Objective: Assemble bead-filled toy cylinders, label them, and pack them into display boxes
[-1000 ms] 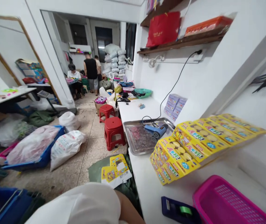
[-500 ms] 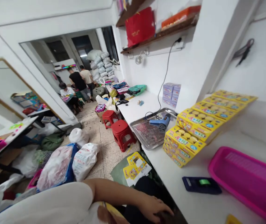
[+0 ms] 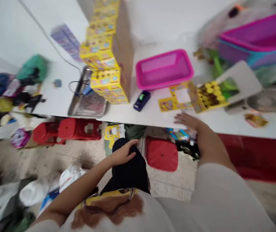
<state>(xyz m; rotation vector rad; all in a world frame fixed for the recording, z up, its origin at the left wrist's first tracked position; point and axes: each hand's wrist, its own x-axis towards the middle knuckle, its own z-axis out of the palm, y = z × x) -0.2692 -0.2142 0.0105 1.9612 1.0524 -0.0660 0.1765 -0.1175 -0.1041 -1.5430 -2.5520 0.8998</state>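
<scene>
My left hand (image 3: 124,154) lies over my dark-clothed knee, its thumb and fingers apart, with nothing in it. At the front edge of the white table (image 3: 150,116), my right hand (image 3: 185,121) rests with fingers spread and nothing held. Just beyond those fingertips is a flat yellow printed carton (image 3: 173,100) with a white window area. Touching or close to its right side, an open yellow box (image 3: 211,94) holds several yellow-topped and brown pieces. A dark blue tape dispenser (image 3: 142,100) with green tape sits left of the carton. Motion blur softens the details.
Stacked yellow boxes (image 3: 109,58) stand beside a metal tray (image 3: 87,111). A pink basket (image 3: 164,75) sits behind the tape dispenser, and purple bins (image 3: 261,42) at back right. Red stools (image 3: 162,154) are under the table edge. A fan (image 3: 265,100) lies at right.
My view has swung right and down from the room to the table and my lap. My right hand and the open yellow box have come into view.
</scene>
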